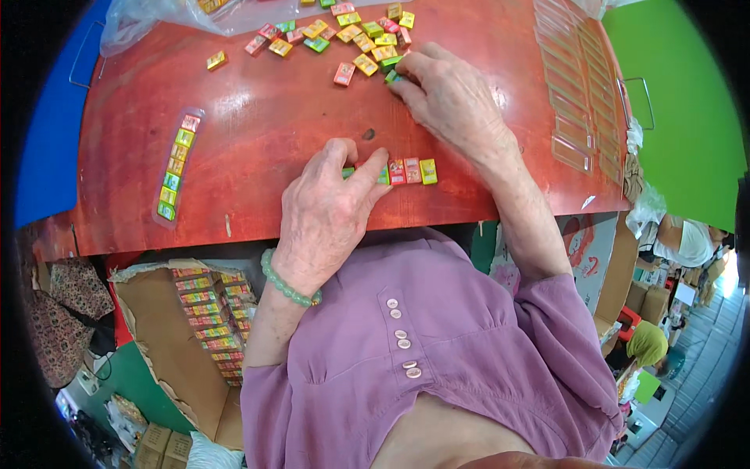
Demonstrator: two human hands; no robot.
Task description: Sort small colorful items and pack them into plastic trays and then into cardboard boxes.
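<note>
On the red table (pixel 258 164), one clear strip tray (pixel 158 205) lies filled end to end with small coloured boxes, well to the left, and that one looks done. In the open cardboard carton (pixel 152 313) below, rows and rows of packed boxes (pixel 199 309) are stacked, so a good share appears finished. And here, near the table's front edge, a short row is being lined up: a red box (pixel 397 172), a pink one and a yellow box (pixel 428 171) are seen, with green ones partly covered by the left hand (pixel 328 205). Its fingers are bent over the row, thumb and forefinger apart; whether anything is clamped cannot be told. Up at the loose pile (pixel 363 43), a green box (pixel 392 76) is met by the right hand's (pixel 453 94) thumb and forefinger, nearly together, though a firm pinch cannot be confirmed. Plenty is left, it seems: many boxes lie unsorted, and empty clear trays (pixel 574 94) are laid out at right.
</note>
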